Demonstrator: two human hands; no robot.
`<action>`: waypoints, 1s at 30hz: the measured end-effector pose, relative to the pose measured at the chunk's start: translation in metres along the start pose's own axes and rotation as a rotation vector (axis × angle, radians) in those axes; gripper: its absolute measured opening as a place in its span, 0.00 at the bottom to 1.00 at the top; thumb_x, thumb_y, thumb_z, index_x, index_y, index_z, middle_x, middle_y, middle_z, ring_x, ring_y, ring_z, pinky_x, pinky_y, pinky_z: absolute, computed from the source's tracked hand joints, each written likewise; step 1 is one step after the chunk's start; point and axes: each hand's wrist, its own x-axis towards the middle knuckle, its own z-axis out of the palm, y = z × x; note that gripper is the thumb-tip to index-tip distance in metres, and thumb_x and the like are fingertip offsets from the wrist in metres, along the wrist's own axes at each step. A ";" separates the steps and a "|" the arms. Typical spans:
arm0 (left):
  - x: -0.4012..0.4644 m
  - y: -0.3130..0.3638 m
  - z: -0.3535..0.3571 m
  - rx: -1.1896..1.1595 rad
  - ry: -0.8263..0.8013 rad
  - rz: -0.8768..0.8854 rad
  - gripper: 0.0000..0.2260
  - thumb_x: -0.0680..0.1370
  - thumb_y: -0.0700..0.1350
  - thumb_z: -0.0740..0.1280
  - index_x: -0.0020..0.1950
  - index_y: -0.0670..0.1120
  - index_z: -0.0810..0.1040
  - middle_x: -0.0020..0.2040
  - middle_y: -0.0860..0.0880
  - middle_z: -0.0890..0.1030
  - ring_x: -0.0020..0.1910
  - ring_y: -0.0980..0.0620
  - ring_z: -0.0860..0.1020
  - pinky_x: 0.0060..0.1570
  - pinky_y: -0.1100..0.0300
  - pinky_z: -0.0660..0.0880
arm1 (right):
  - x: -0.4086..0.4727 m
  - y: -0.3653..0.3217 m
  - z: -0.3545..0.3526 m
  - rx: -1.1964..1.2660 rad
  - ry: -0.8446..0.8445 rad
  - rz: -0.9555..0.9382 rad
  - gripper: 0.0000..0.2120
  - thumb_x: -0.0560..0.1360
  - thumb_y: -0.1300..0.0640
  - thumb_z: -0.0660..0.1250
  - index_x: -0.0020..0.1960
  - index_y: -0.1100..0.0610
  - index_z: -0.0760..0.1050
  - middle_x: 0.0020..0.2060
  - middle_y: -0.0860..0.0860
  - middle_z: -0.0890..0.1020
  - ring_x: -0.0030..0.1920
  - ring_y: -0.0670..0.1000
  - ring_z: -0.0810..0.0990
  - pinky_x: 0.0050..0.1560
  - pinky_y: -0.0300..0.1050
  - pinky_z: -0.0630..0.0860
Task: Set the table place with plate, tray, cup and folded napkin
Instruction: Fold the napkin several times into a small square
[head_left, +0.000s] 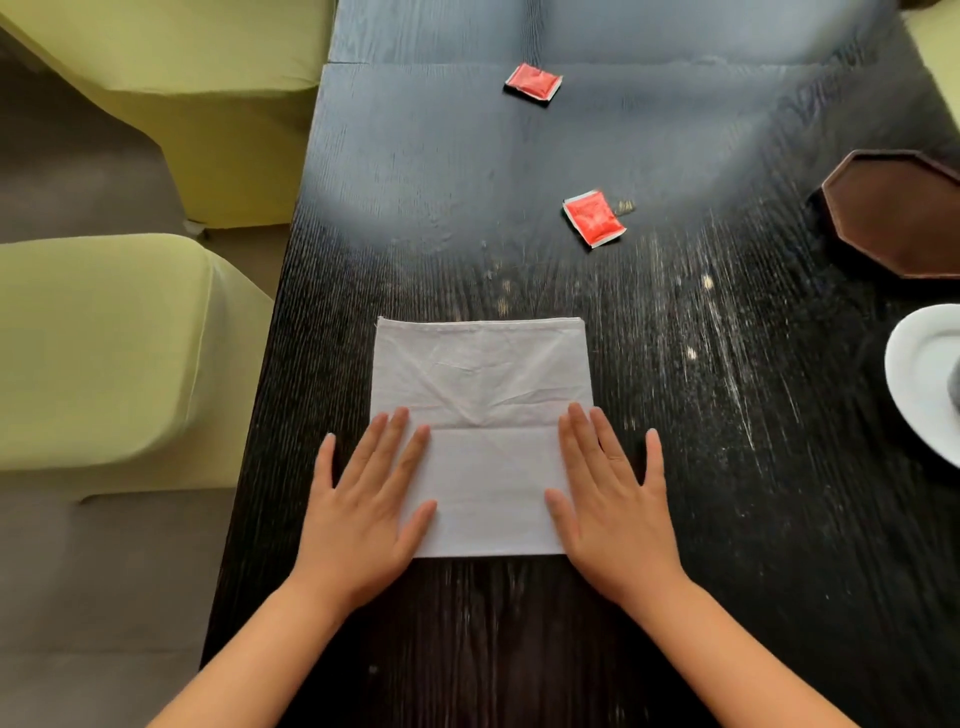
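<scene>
A white cloth napkin (483, 395) lies flat on the dark wooden table (701, 415), its near part folded over with a crease across the middle. My left hand (366, 509) presses flat on the napkin's left edge, fingers straight. My right hand (613, 504) presses flat on its right edge the same way. A brown octagonal tray (898, 213) sits at the right edge of the view. Below it a white plate (919, 379) is partly cut off, with something grey on it. No cup is in view.
Two red sauce packets lie on the table beyond the napkin, one near (594, 217) and one far (533, 83). Yellow-green covered chairs (104, 353) stand along the table's left side. The table's left edge runs close to my left hand.
</scene>
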 end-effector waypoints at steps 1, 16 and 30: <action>-0.003 -0.003 -0.001 -0.013 0.002 -0.024 0.30 0.77 0.61 0.47 0.76 0.49 0.54 0.76 0.48 0.56 0.76 0.58 0.42 0.71 0.43 0.46 | 0.000 0.000 -0.001 0.008 0.000 0.008 0.31 0.75 0.44 0.49 0.74 0.59 0.54 0.74 0.52 0.57 0.73 0.54 0.57 0.69 0.64 0.45; -0.033 -0.019 -0.019 -0.111 0.239 0.456 0.06 0.74 0.45 0.65 0.46 0.44 0.77 0.43 0.47 0.81 0.42 0.48 0.80 0.45 0.57 0.76 | -0.021 0.050 -0.014 0.075 0.285 -0.536 0.08 0.71 0.51 0.67 0.44 0.55 0.79 0.41 0.50 0.81 0.43 0.52 0.80 0.53 0.49 0.69; -0.032 -0.011 -0.025 -0.124 0.177 0.336 0.11 0.70 0.44 0.67 0.49 0.41 0.81 0.44 0.46 0.81 0.44 0.46 0.80 0.41 0.56 0.79 | -0.020 0.036 -0.025 0.221 0.368 -0.489 0.05 0.66 0.67 0.67 0.36 0.59 0.79 0.33 0.51 0.81 0.35 0.54 0.80 0.41 0.48 0.76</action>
